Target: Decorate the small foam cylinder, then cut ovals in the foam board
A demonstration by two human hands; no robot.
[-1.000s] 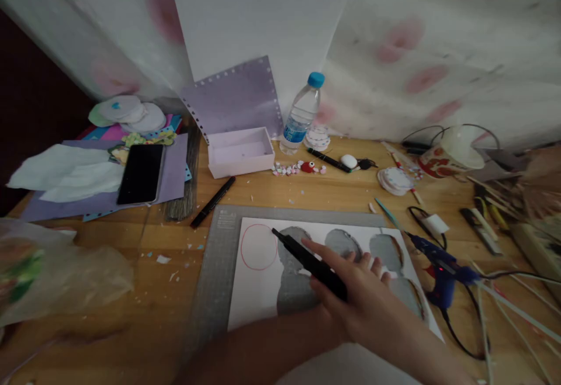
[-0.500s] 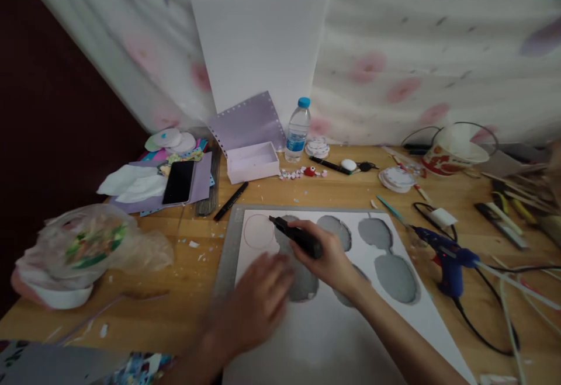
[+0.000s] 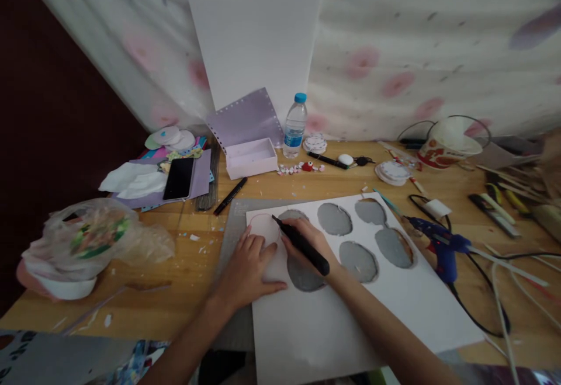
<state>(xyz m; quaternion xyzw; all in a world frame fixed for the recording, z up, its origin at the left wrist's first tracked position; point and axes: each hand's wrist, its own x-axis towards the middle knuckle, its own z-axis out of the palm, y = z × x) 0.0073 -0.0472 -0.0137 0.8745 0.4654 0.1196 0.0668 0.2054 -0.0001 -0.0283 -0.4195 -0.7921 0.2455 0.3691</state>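
A white sheet (image 3: 315,332) with several cut-out round holes lies at an angle on a grey cutting mat (image 3: 232,245), whose surface shows through the holes. Near its upper left corner is a thin red circle outline (image 3: 263,215), partly covered by my fingers. My left hand (image 3: 250,265) lies flat on the sheet over the lower part of that outline, fingers and thumb spread. In my right hand (image 3: 316,245) is a black craft knife (image 3: 307,249), gripped like a pen. The knife's tip rests at the right side of the circle, just beyond the left fingers.
A blue glue gun (image 3: 442,245) with its cord lies right of the sheet. Behind stand a water bottle (image 3: 295,128) and a white box (image 3: 252,160). A black marker (image 3: 231,196), a phone (image 3: 179,179) and a bagged food bowl (image 3: 87,250) are on the left.
My left hand has come down flat on the sheet near the circle. The sheet has turned anticlockwise, its right side moving away from me. My right hand keeps the knife.
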